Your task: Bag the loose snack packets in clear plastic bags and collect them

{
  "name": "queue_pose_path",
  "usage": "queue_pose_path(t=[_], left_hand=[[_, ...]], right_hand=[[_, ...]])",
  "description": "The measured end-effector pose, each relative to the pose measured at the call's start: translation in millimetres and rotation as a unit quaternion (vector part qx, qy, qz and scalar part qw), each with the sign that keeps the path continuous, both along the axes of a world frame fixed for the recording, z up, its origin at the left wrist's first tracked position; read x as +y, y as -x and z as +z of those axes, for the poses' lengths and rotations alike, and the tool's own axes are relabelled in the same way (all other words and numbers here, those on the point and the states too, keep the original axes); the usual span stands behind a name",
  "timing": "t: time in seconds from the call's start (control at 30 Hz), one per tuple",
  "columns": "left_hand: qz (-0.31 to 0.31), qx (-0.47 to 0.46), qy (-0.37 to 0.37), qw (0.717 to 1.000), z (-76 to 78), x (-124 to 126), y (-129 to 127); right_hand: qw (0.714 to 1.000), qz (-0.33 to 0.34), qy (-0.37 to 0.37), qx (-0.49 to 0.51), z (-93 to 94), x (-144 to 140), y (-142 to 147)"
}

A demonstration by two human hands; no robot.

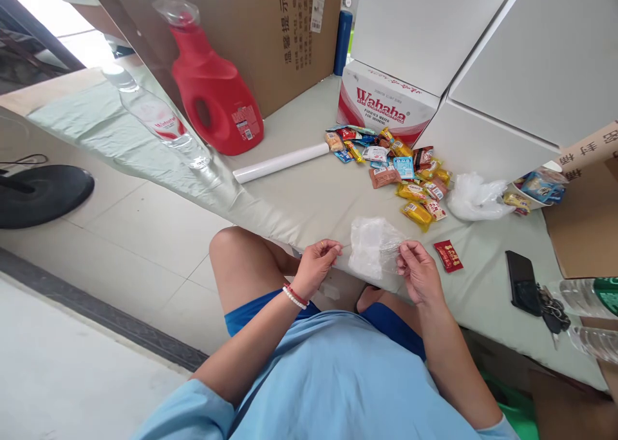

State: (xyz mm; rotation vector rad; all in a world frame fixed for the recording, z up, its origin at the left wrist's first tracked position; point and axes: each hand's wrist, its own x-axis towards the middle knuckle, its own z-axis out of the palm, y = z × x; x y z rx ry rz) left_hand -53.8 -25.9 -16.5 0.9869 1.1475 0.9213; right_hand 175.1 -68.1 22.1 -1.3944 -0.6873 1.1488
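Note:
A clear, crinkled plastic bag is spread between my two hands at the near edge of the covered table. My right hand pinches its right side between thumb and fingers. On the other side, my left hand is closed in a pinch at the bag's left edge, where the thin film is hard to make out. A red snack packet lies just right of my right hand. Beyond the bag is a loose pile of small wrapped snacks in yellow, brown, blue and white.
A white roll, red jug and water bottle are at left. A Wahaha box stands behind the snacks. To the right are a bunched white bag, a filled bowl, a phone, keys and bottles.

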Motion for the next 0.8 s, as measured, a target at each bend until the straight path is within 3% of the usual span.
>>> queue_pose_path(t=[0.1, 0.2, 0.27, 0.33, 0.37, 0.43, 0.5, 0.53, 0.57, 0.63, 0.73, 0.8], left_hand=[[0.059, 0.034, -0.050, 0.996, 6.9, -5, 2], [0.071, 0.057, -0.163, 0.982, 23.1, -10, -3], [0.087, 0.064, -0.231, 0.967, 36.9, -8, -5], [0.105, 0.069, -0.288, 0.949, 51.5, -3, -4], [0.106, 0.071, -0.315, 0.940, 58.9, 1, -4], [0.077, 0.071, -0.381, 0.919, 72.4, 7, -4], [0.012, 0.067, -0.439, 0.896, 80.8, 11, -8], [-0.027, 0.062, -0.453, 0.889, 81.7, 12, -12], [-0.064, 0.057, -0.449, 0.889, 80.1, 11, -17], [-0.121, 0.041, -0.393, 0.911, 69.5, 7, -30], [-0.151, 0.009, -0.248, 0.957, 44.9, -5, -52], [-0.157, -0.009, -0.178, 0.971, 32.5, -13, -62]], right_hand=[[0.999, 0.016, 0.010, 0.037, 5.5, -2, -1], [0.999, 0.041, -0.012, 0.016, 7.7, -4, 1], [0.997, 0.058, -0.043, -0.042, 10.7, -6, 1], [0.977, 0.095, -0.089, -0.168, 16.9, -8, -1], [0.952, 0.128, -0.115, -0.253, 20.9, -8, -3], [0.869, 0.206, -0.156, -0.422, 29.7, -10, -8], [0.793, 0.256, -0.170, -0.526, 37.3, -12, -13], [0.776, 0.261, -0.170, -0.549, 40.2, -13, -16], [0.774, 0.254, -0.168, -0.555, 42.5, -15, -18], [0.806, 0.215, -0.162, -0.528, 45.6, -19, -21], [0.898, 0.142, -0.128, -0.396, 46.5, -26, -22], [0.947, 0.111, -0.109, -0.279, 44.6, -29, -19]])
